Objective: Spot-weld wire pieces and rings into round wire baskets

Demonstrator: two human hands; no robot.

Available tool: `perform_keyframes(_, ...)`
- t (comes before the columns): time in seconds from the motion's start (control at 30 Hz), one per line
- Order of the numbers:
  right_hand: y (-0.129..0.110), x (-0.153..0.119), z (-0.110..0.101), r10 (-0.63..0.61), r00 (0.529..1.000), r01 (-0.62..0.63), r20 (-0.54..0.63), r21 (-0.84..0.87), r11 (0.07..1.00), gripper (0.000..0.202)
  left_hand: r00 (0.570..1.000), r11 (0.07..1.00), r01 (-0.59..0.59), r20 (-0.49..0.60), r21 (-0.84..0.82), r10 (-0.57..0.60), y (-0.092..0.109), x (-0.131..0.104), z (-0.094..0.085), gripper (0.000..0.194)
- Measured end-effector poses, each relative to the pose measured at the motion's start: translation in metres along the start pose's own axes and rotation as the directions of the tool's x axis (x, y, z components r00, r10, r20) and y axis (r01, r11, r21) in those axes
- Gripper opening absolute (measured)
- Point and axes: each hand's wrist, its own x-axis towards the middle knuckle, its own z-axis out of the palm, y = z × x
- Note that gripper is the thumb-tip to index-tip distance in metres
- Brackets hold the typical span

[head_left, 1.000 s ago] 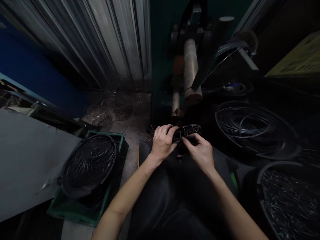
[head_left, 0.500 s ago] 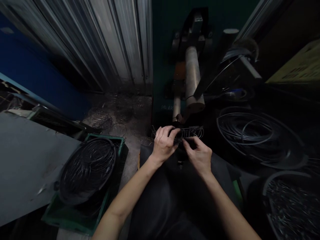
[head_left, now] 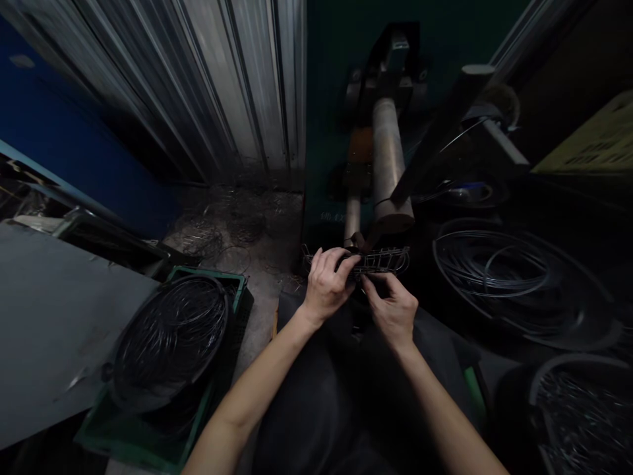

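A small wire rack (head_left: 388, 259) lies crosswise in front of the machine's lower metal rod (head_left: 353, 214). My left hand (head_left: 327, 282) is closed on the rack's left part, its fingers curled over the wires. Just below the rack's middle, my right hand (head_left: 393, 305) is pinched, thumb and forefinger at the lower wires; whatever lies between those fingertips is too small and dark to make out. Above the rack stands the thick metal cylinder (head_left: 388, 158) of the machine.
A round tray of wire rings (head_left: 171, 336) rests on a green crate (head_left: 143, 455) at left. To the right are a basin with coiled wire (head_left: 494, 264) and a tub of small metal pieces (head_left: 583, 409). Loose wire (head_left: 198, 237) lies on the floor.
The view has shifted slightly, so the machine appears a little lower and further right. The rack sits closer under the machine's rod and is slightly tilted. Both hands keep nearly the same pose.
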Motion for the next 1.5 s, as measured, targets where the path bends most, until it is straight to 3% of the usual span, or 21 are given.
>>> perform_keyframes(0.73,0.004,0.005,0.006,-0.022,0.999,0.021,-0.029,-0.059,0.998,0.017,1.000,1.000,-0.010,0.012,0.014,0.010,-0.007,0.008,0.002,0.042)
perform_keyframes(1.0,0.008,0.005,0.006,-0.117,0.993,0.115,-0.017,-0.103,0.988,0.017,1.000,0.999,-0.011,0.003,-0.030,0.011,-0.007,0.007,0.001,0.045)
perform_keyframes(1.17,0.007,0.006,0.005,-0.166,0.986,0.164,-0.013,-0.116,0.980,0.018,0.997,0.997,-0.035,-0.073,-0.072,0.030,-0.012,0.005,0.004,0.042)
perform_keyframes(1.33,0.010,0.006,0.008,-0.124,0.992,0.122,-0.013,-0.106,0.987,0.021,0.990,0.991,-0.081,-0.127,-0.108,0.067,-0.016,0.003,0.006,0.047)
perform_keyframes(1.5,-0.001,0.003,0.008,-0.063,0.998,0.064,0.010,-0.115,0.991,0.025,0.994,0.990,-0.073,-0.085,-0.117,0.063,-0.017,0.004,0.009,0.051)
